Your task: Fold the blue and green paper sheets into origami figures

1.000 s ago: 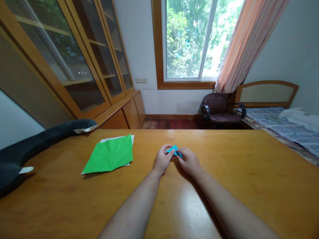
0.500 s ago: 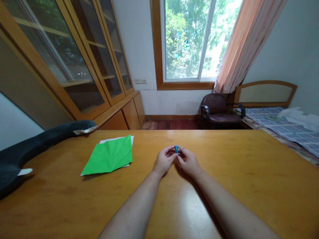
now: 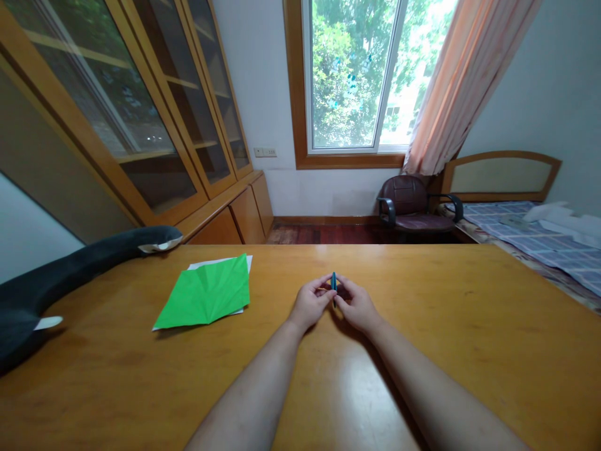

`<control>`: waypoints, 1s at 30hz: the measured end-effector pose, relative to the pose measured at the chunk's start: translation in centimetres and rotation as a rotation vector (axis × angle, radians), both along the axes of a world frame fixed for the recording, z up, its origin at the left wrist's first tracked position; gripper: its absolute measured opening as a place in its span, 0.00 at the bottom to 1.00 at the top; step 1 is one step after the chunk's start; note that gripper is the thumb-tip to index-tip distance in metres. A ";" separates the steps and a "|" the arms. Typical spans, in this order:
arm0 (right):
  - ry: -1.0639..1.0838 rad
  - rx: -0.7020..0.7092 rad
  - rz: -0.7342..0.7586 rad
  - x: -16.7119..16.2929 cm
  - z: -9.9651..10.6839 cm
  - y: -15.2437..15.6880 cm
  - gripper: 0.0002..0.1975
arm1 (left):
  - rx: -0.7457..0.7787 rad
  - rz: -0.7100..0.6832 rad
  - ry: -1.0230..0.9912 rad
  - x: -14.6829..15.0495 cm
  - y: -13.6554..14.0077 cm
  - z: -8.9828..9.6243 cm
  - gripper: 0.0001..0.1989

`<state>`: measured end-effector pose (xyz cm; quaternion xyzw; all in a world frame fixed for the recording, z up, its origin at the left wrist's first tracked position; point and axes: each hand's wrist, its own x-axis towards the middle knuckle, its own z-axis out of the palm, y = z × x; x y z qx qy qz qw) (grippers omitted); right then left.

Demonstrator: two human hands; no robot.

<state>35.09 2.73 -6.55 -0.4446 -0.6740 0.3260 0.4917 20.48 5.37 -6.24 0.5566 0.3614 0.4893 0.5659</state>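
Between the fingertips of both hands stands a small, narrow, dark-blue folded piece (image 3: pixel 333 282), seen almost edge-on. It looks like folded paper, though its exact kind is too small to make out. My left hand (image 3: pixel 310 305) pinches it from the left, thumb nearest me. From the right, my right hand (image 3: pixel 357 305) grips the same piece with thumb and fingers. Both hands are just above the wooden table (image 3: pixel 225 388), and the fingers hide part of the piece. To the left lies a creased green sheet of paper (image 3: pixel 206 293) over white paper (image 3: pixel 250 263).
A dark plush toy (image 3: pixel 94 258) with white parts lies along the table's left side. Beyond the far edge are a glass-fronted cabinet (image 3: pixel 188 81), a maroon armchair (image 3: pixel 408 200) and a bed (image 3: pixel 558 238). A window (image 3: pixel 352 75) with a pink curtain (image 3: pixel 469 81) is behind.
The blue piece has turned slightly and now stands more upright and edge-on between the fingers. Both hands stay in nearly the same place. The green paper has not moved.
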 end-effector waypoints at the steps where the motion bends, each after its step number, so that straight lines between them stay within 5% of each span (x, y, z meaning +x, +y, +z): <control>1: 0.004 -0.002 0.009 0.0 -0.1 0.1 0.25 | 0.004 -0.014 0.001 -0.1 0.0 0.0 0.23; 13: 0.044 0.005 -0.023 0.6 -1.5 0.9 0.19 | 0.047 -0.120 0.079 -1.0 0.7 -0.5 0.25; 21: 0.172 -0.042 -0.029 0.5 -1.3 1.0 0.17 | 0.038 -0.181 0.061 -1.8 0.5 0.7 0.21; 30: 0.348 -0.170 0.027 0.5 -0.8 1.2 0.13 | -0.093 -0.172 0.040 -2.3 0.4 0.8 0.19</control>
